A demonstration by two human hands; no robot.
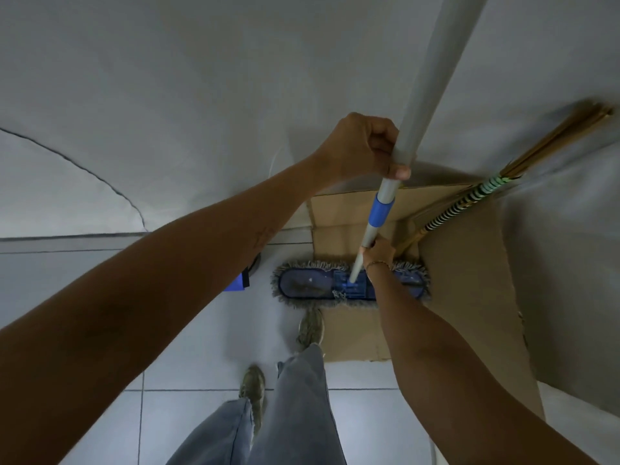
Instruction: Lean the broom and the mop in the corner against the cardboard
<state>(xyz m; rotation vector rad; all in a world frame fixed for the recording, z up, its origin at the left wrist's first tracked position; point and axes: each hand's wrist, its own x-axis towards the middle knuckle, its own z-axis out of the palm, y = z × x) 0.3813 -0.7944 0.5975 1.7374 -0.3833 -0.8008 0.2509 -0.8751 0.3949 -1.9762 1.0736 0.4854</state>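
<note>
The mop (pixel 315 283) has a flat blue head with grey fringe, resting on the floor at the foot of the cardboard (pixel 466 280). Its grey pole with a blue collar rises toward the camera. My left hand (pixel 365 149) is closed around the upper pole. My right hand (pixel 377 251) grips the pole lower down, just below the blue collar. The broom (pixel 469 199), with a black-and-white banded handle and straw-coloured bristles at the top right, leans in the corner against the cardboard.
White walls meet in the corner behind the cardboard. A small blue object (pixel 236 283) lies on the tiled floor left of the mop head. My feet in pale shoes (pixel 310 330) and grey trousers stand just behind the mop.
</note>
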